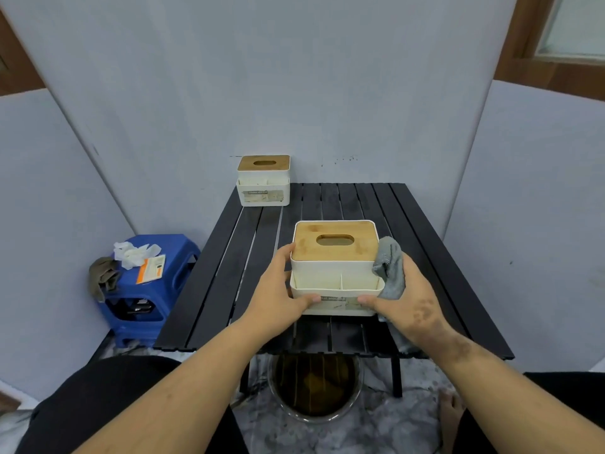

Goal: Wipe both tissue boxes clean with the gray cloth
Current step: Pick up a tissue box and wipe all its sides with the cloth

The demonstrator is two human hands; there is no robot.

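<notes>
- Bamboo-lidded near tissue box point(335, 257) sat in the middle of the black slatted tabletop point(425, 257), and both hands were clamped on it from either side.
- Left hand point(278, 290) came in from the lower left with the forearm stretched out straight. Its thumb lay across the front lower edge of the box and the fingers point(286, 253) curled round the left wall, so it was gripping the box.
- Right hand point(409, 299) mirrored that on the other side, thumb along the front edge, dark smudges on its back. It was holding the gray cloth point(391, 270) bunched between its palm and the right wall of the box, so cloth and box were held together. I couldn't see the fingers on that side, they were behind the cloth.
- Count-wise: two tissue boxes, both white with a wooden top and an oval slot. One cloth in play. Two hands, both busy.
- Far tissue box point(263, 181) stood at the back left corner of the tabletop, well apart from the hands, nobody touching it.
- Cloth poked up above the right hand, reaching about level with the lid, and trailed down below the wrist too.
- Blue stool point(176, 257) stood to the left of the tabletop with some crumpled white stuff point(134, 253) and a brownish rag point(103, 276) on it.
- Round glass bowl point(316, 388) of dark liquid sat on the floor under the near edge.
</notes>
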